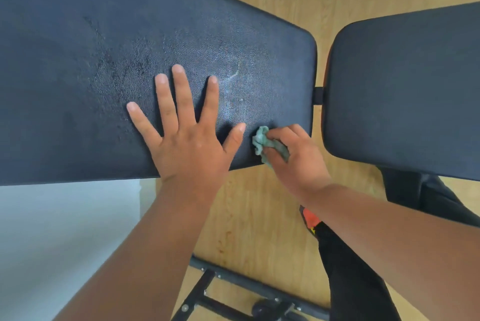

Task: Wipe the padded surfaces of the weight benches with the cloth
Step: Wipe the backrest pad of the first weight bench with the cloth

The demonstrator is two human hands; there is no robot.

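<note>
A long black padded bench back [104,60] fills the left and centre of the view, with damp smears and a pale streak on its leather. My left hand [187,133] lies flat on it, fingers spread and straight. Just to its right, my right hand [296,157] grips a small crumpled green cloth [265,142] against the pad's near right corner. A second black pad, the seat [405,92], sits to the right across a narrow gap.
The black metal bench frame [246,287] with a small wheel runs along the wooden floor [259,216] below. My leg in black trousers and a red-and-black shoe [310,219] stand near the seat. A white surface [52,229] lies at lower left.
</note>
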